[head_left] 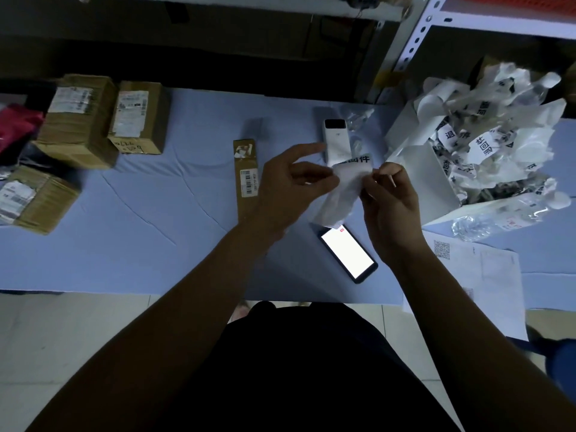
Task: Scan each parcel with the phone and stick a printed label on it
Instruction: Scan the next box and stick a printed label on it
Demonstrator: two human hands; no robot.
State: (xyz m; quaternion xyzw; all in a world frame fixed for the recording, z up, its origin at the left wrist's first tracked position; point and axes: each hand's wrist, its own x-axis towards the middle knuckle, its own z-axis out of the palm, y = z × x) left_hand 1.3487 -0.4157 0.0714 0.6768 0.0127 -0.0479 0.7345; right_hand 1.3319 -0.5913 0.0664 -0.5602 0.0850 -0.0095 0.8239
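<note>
My left hand (290, 185) and my right hand (389, 198) both pinch a white printed label (346, 182) with black characters, held above the blue table. The label's backing paper hangs down between them. Below the hands lies the phone (347, 252), face up with a bright white screen. A long narrow cardboard parcel (246, 176) with a barcode sticker lies just left of my left hand. A small white label printer (336, 140) sits on the table behind the label.
Three brown cardboard parcels (79, 120) (138, 116) (34, 198) sit at the left. A white box (420, 179) crammed with crumpled label backings and plastic stands at the right. A paper sheet (480, 275) with a QR code lies at the table's front right. Metal shelving (414, 39) stands behind.
</note>
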